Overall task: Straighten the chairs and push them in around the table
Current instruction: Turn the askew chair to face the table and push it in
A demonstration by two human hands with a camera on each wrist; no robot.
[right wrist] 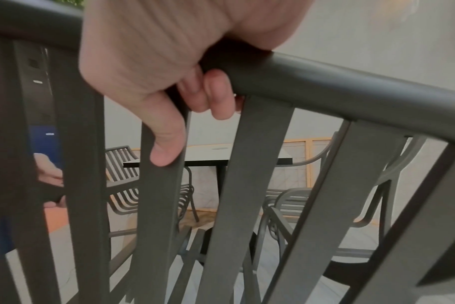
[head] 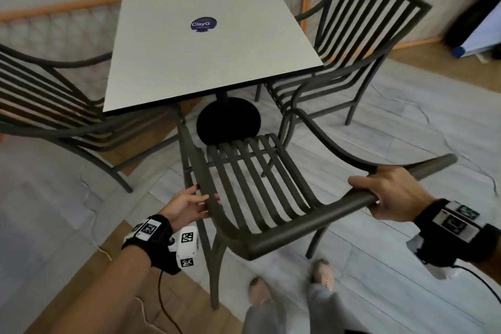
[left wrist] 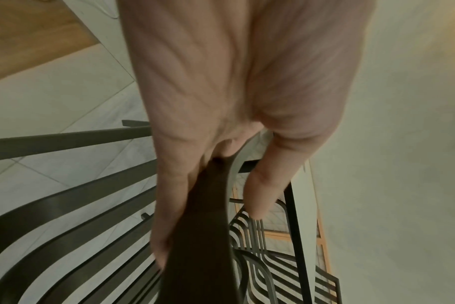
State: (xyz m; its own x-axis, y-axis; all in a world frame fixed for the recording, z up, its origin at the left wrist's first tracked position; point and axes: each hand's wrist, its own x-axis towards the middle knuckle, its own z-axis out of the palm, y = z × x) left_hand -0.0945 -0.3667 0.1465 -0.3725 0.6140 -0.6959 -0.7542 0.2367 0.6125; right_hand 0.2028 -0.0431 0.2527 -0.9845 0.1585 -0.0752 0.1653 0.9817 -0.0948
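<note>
Near chair (head: 252, 179), centre and lower middle of the head view, held at both sides and set askew to the bench (head: 206, 43), which fills the upper middle of the frame. The right hand (head: 393, 192), at right of centre, is wrapped over the top rail (head: 320, 221) of the chair back, fingers curled under it as the right wrist view confirms. The left hand (head: 187, 203), at lower left of centre, lies along the left armrest (head: 195, 168) with fingers nearly straight, thumb on one side and fingers on the other; how firmly it grips cannot be told. The seat slats run from the lower right towards the upper left, so the chair's front points past the round black foot (head: 227, 120) of the bench and not squarely at its near edge. The right hand is nearer the viewer and further from the bench; squaring up probably calls for swinging that rail end round before pushing in. Two other chairs, one at left (head: 54, 95) and one at upper right (head: 360, 43), flank the bench
</note>
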